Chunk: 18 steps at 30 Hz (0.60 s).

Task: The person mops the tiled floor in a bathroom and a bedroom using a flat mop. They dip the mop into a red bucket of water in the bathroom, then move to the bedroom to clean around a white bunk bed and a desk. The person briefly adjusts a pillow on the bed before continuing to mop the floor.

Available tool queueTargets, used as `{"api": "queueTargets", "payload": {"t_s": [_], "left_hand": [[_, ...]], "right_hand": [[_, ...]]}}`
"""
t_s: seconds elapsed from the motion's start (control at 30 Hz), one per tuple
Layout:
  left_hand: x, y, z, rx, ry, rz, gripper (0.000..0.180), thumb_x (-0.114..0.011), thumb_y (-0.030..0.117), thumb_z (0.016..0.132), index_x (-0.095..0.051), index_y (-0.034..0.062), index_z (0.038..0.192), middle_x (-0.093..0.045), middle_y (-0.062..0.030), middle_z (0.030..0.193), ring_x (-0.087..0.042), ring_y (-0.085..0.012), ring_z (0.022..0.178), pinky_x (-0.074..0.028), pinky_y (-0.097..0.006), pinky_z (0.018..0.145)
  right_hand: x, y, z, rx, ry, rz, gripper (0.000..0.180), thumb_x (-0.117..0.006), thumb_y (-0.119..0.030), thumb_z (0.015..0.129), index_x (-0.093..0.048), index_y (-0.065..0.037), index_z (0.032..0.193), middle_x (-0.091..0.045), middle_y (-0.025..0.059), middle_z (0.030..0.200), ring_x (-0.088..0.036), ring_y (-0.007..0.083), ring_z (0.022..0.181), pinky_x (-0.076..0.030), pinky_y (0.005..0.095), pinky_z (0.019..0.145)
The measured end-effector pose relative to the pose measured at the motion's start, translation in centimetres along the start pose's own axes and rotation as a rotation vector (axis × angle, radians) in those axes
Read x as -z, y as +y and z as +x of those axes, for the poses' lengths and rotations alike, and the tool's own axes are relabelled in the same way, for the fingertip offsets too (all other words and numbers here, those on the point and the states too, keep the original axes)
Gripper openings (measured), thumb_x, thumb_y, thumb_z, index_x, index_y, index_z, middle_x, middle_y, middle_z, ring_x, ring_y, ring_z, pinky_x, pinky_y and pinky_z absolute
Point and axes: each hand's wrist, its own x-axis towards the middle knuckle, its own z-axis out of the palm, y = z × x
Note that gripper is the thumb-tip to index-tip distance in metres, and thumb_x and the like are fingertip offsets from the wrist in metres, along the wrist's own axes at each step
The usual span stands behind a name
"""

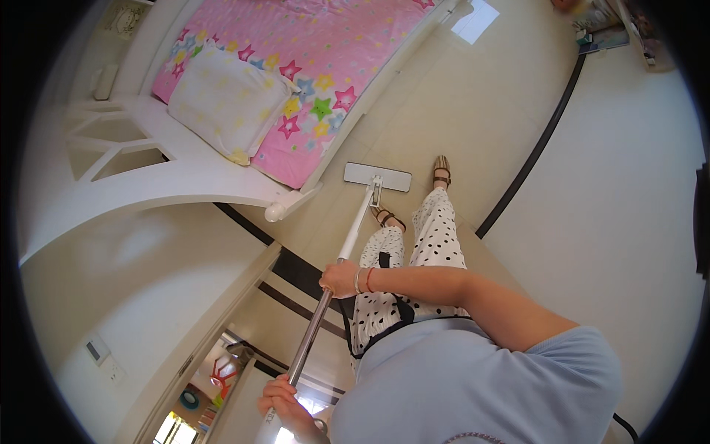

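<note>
A flat mop with a pale rectangular head (pixel 399 180) lies on the tiled floor, just ahead of my feet. Its white and silver pole (pixel 310 331) slants from the head down toward the lower left. My right hand (pixel 341 280) is wrapped round the middle of the pole, a bracelet and a red string on its wrist. Lower down, near the pole's top end, my left hand (pixel 285 403) is closed round it too. Part of the left forearm is hidden at the lower edge.
A bed (pixel 296 44) with pink star-print bedding and a pale pillow (pixel 225 100) stands at the far left, its white curved headboard (pixel 148 181) nearest me. White wall (pixel 621 185) bounds the right. A doorway (pixel 222 362) opens at lower left. Shelving (pixel 640 37) stands far right.
</note>
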Motion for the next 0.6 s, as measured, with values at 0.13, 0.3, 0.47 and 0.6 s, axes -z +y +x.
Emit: {"api": "queueTargets", "payload": {"t_s": [0.13,0.3,0.47,0.6], "left_hand": [[-1.6,-1.0,0.0,-0.153,-0.099,-0.143,0.02,-0.048,0.016,0.096,-0.037,0.0132,0.079,-0.04,-0.0029,0.065,-0.044,-0.017,0.068,-0.042,-0.039,0.076],[-4.9,-2.1,0.2,-0.178,-0.087,-0.257,0.013,-0.047,0.011,0.09,-0.036,0.011,0.083,-0.044,-0.005,0.066,-0.046,-0.0183,0.065,-0.046,-0.041,0.072],[-12.9,-2.8,2.8,-0.193,-0.179,-0.438,0.011,-0.048,0.006,0.09,-0.04,0.0107,0.085,-0.047,-0.0061,0.068,-0.047,-0.0194,0.066,-0.045,-0.04,0.071],[-21.1,-3.7,6.0,-0.183,-0.468,-0.502,0.013,-0.05,0.009,0.096,-0.041,0.0084,0.087,-0.053,-0.0071,0.077,-0.05,-0.0176,0.069,-0.045,-0.049,0.092]], "right_hand": [[2.3,0.5,-1.0,0.01,-0.103,-0.086,0.012,-0.063,-0.026,0.08,-0.066,-0.014,0.078,-0.066,0.0054,0.084,-0.064,0.0254,0.088,-0.053,0.0433,0.068],[5.4,4.8,-3.1,-0.016,0.019,-0.126,0.013,-0.061,-0.025,0.082,-0.067,-0.014,0.08,-0.066,0.0073,0.08,-0.065,0.0269,0.089,-0.053,0.0452,0.072],[10.7,12.0,-5.9,-0.136,0.175,-0.176,0.004,-0.063,-0.017,0.078,-0.064,-0.017,0.082,-0.062,0.0016,0.086,-0.059,0.024,0.097,-0.052,0.0442,0.076],[17.5,20.0,-9.5,-0.269,0.35,-0.254,0.011,-0.064,-0.012,0.076,-0.062,-0.022,0.081,-0.058,-0.0017,0.089,-0.055,0.022,0.099,-0.05,0.0403,0.076]]}}
